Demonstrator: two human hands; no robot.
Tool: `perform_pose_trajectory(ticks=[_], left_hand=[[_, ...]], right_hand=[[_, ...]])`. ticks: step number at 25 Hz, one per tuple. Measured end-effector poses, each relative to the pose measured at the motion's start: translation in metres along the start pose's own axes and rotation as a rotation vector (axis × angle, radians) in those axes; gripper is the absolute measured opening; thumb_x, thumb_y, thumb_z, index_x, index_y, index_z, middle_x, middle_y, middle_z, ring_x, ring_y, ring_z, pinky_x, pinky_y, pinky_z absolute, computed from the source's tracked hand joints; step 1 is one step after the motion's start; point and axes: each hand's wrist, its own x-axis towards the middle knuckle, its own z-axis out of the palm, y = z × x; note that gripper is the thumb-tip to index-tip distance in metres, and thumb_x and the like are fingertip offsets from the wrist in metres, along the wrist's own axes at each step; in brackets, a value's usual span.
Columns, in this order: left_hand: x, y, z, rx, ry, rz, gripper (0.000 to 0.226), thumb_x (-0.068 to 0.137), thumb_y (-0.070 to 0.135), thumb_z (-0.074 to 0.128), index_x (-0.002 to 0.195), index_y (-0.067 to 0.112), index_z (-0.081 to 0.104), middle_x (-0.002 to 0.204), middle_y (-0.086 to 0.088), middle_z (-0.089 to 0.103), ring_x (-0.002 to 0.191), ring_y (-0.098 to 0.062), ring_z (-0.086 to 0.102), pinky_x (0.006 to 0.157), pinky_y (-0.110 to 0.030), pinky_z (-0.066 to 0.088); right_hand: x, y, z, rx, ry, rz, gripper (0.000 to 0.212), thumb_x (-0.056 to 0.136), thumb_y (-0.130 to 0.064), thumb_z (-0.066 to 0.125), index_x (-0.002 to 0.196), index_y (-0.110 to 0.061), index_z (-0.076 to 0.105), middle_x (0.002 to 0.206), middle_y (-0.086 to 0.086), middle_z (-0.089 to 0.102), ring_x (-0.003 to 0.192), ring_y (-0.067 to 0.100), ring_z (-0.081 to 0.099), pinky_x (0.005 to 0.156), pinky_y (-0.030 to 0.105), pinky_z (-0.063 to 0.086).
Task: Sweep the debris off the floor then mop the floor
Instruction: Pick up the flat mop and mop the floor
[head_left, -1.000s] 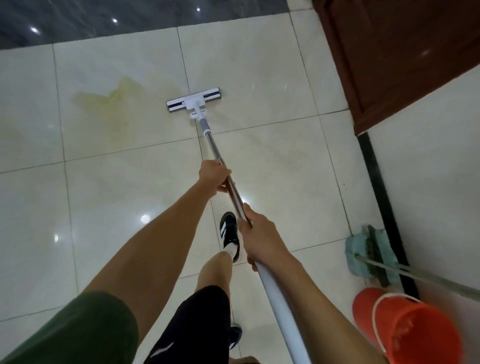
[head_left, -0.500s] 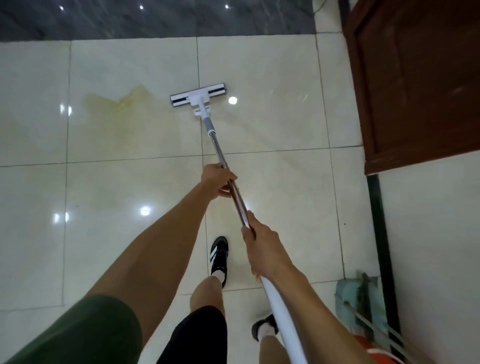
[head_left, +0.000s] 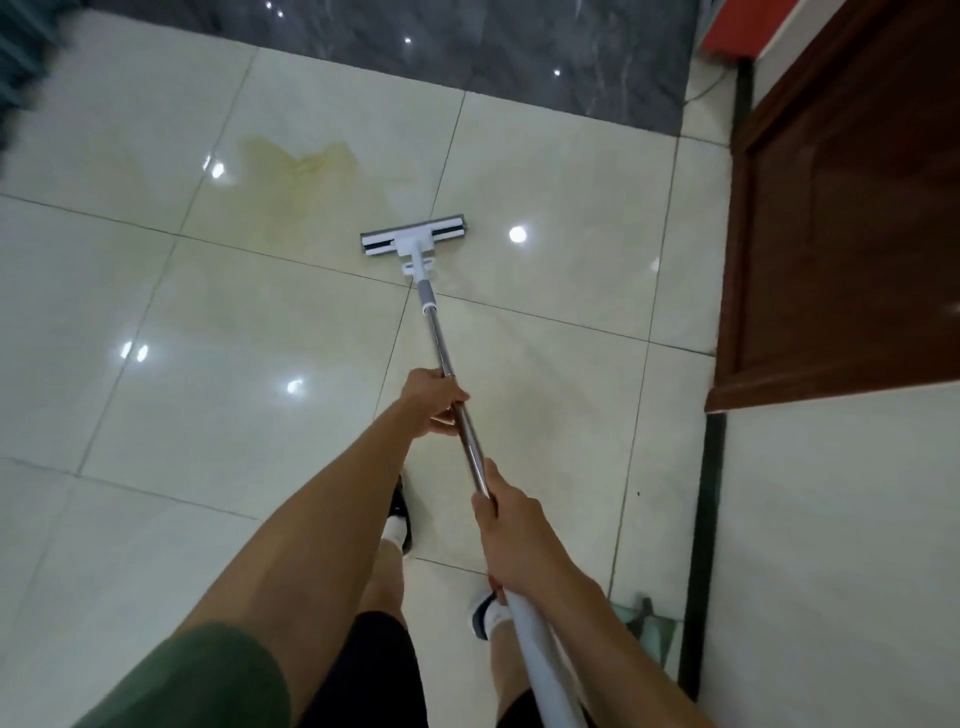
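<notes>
A flat white mop head (head_left: 414, 238) lies on the cream floor tiles (head_left: 550, 374), just right of and below a yellowish stain (head_left: 298, 169). Its metal pole (head_left: 451, 374) runs back toward me and becomes a white tube near my body. My left hand (head_left: 434, 402) grips the pole higher up, fingers curled round it. Lower down, where the metal meets the white part, my right hand (head_left: 506, 519) grips it. My two feet in dark shoes and white socks show below the arms.
A dark wooden door (head_left: 841, 218) stands at the right above a white wall with a black skirting strip (head_left: 704, 545). A teal dustpan (head_left: 647, 631) lies by the wall at the lower right. Dark grey tiles (head_left: 467, 47) border the far edge.
I have stepped forward; the view swung left and the orange bucket left the frame. The mop head slid right of the stain. Both hands kept their grip on the pole.
</notes>
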Motion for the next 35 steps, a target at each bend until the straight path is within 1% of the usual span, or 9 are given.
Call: perform_pose_trajectory(ticks=[5, 9, 15, 20, 23, 26, 28, 31, 35], left_hand=[[-0.028, -0.041, 0.005, -0.084, 0.055, -0.035, 0.016, 0.087, -0.004, 0.069, 0.099, 0.004, 0.063, 0.100, -0.023, 0.068, 0.089, -0.041, 0.073, 0.071, -0.055, 0.062], [-0.020, -0.027, 0.003, -0.136, 0.103, -0.004, 0.014, 0.087, -0.005, 0.070, 0.097, 0.003, 0.064, 0.098, -0.022, 0.068, 0.085, -0.038, 0.073, 0.066, -0.049, 0.063], [0.010, 0.019, -0.016, -0.187, 0.146, 0.021, 0.013, 0.088, -0.007, 0.067, 0.100, -0.004, 0.062, 0.088, -0.019, 0.065, 0.078, -0.038, 0.071, 0.058, -0.048, 0.062], [0.073, 0.079, -0.074, -0.239, 0.203, 0.052, 0.012, 0.088, -0.006, 0.067, 0.100, -0.004, 0.065, 0.089, -0.022, 0.067, 0.078, -0.039, 0.073, 0.061, -0.049, 0.063], [0.121, 0.131, -0.113, -0.250, 0.204, 0.069, 0.013, 0.090, -0.004, 0.066, 0.102, -0.005, 0.065, 0.092, -0.023, 0.068, 0.083, -0.041, 0.073, 0.061, -0.049, 0.063], [0.178, 0.196, -0.162, -0.255, 0.205, 0.085, 0.014, 0.089, -0.004, 0.066, 0.103, -0.007, 0.065, 0.086, -0.021, 0.066, 0.073, -0.037, 0.072, 0.052, -0.041, 0.060], [0.217, 0.242, -0.202, -0.233, 0.236, 0.093, 0.013, 0.088, -0.003, 0.066, 0.101, -0.008, 0.065, 0.081, -0.019, 0.065, 0.066, -0.032, 0.068, 0.050, -0.038, 0.058], [0.267, 0.308, -0.258, -0.219, 0.269, 0.121, 0.009, 0.088, -0.003, 0.065, 0.097, -0.005, 0.066, 0.078, -0.019, 0.064, 0.066, -0.033, 0.068, 0.052, -0.040, 0.059], [0.307, 0.348, -0.296, -0.207, 0.273, 0.142, 0.010, 0.088, -0.002, 0.066, 0.098, -0.004, 0.066, 0.077, -0.015, 0.063, 0.066, -0.031, 0.068, 0.050, -0.037, 0.058]], right_hand=[[-0.031, 0.021, 0.000, -0.063, -0.116, -0.003, 0.055, 0.108, -0.033, 0.037, 0.159, -0.032, 0.016, 0.095, -0.001, 0.061, 0.065, 0.005, 0.057, 0.046, 0.013, 0.042], [-0.013, 0.008, -0.010, -0.075, -0.097, -0.006, 0.053, 0.107, -0.033, 0.037, 0.158, -0.032, 0.020, 0.101, 0.002, 0.063, 0.069, 0.008, 0.061, 0.047, 0.011, 0.042], [0.031, -0.028, -0.020, -0.036, -0.061, -0.009, 0.050, 0.106, -0.032, 0.036, 0.155, -0.035, 0.027, 0.099, 0.007, 0.062, 0.065, 0.019, 0.061, 0.048, 0.029, 0.053], [0.105, -0.103, -0.019, -0.003, -0.067, -0.013, 0.050, 0.107, -0.030, 0.036, 0.156, -0.034, 0.025, 0.101, 0.009, 0.062, 0.059, 0.017, 0.059, 0.038, 0.022, 0.046], [0.163, -0.160, -0.030, -0.022, -0.056, -0.033, 0.049, 0.108, -0.030, 0.036, 0.156, -0.034, 0.026, 0.101, 0.005, 0.058, 0.063, 0.012, 0.058, 0.039, 0.014, 0.042], [0.233, -0.230, -0.038, -0.016, -0.031, -0.016, 0.050, 0.107, -0.034, 0.038, 0.155, -0.039, 0.026, 0.100, 0.002, 0.056, 0.074, 0.019, 0.057, 0.059, 0.030, 0.057], [0.285, -0.284, -0.041, 0.002, -0.030, 0.002, 0.051, 0.106, -0.035, 0.039, 0.155, -0.040, 0.028, 0.094, 0.001, 0.055, 0.072, 0.021, 0.056, 0.070, 0.042, 0.061], [0.352, -0.357, -0.044, 0.074, -0.031, -0.002, 0.047, 0.106, -0.032, 0.041, 0.152, -0.039, 0.034, 0.082, 0.003, 0.055, 0.054, 0.021, 0.054, 0.046, 0.029, 0.051], [0.399, -0.407, -0.052, 0.077, -0.036, 0.014, 0.046, 0.106, -0.030, 0.040, 0.151, -0.039, 0.035, 0.081, 0.002, 0.051, 0.047, 0.022, 0.050, 0.036, 0.022, 0.043]])
